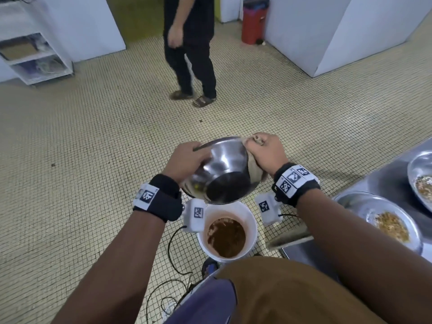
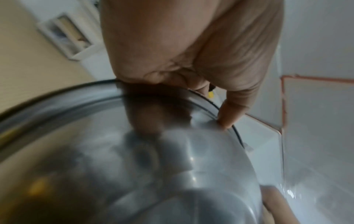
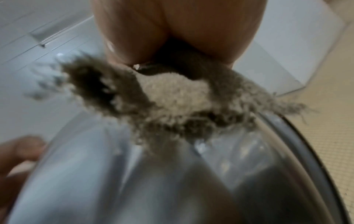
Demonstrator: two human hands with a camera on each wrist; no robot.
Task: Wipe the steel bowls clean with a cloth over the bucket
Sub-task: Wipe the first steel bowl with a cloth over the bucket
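Both my forearms reach forward, and between my hands I hold a steel bowl (image 1: 222, 169) tilted over the white bucket (image 1: 228, 232), its opening turned away from me and its base toward me. My left hand (image 1: 187, 160) curls round the bowl's left rim; from the left wrist camera one fingertip (image 2: 229, 119) hooks over the edge. My right hand (image 1: 264, 153) clutches a beige cloth (image 1: 253, 164) bunched against the right rim, with fabric draped down the outer wall. From the right wrist camera, frayed fibres of the cloth spread over the steel just below my fingers. Brown, murky liquid fills the bottom of the bucket, which stands on the tiled floor (image 1: 93, 136) directly beneath the bowl. To my right, a steel counter (image 1: 385, 181) carries two more bowls (image 1: 383, 220) holding food scraps. Farther off, a person in dark clothes (image 1: 189, 50) stands on the floor near a red bin (image 1: 254, 22).
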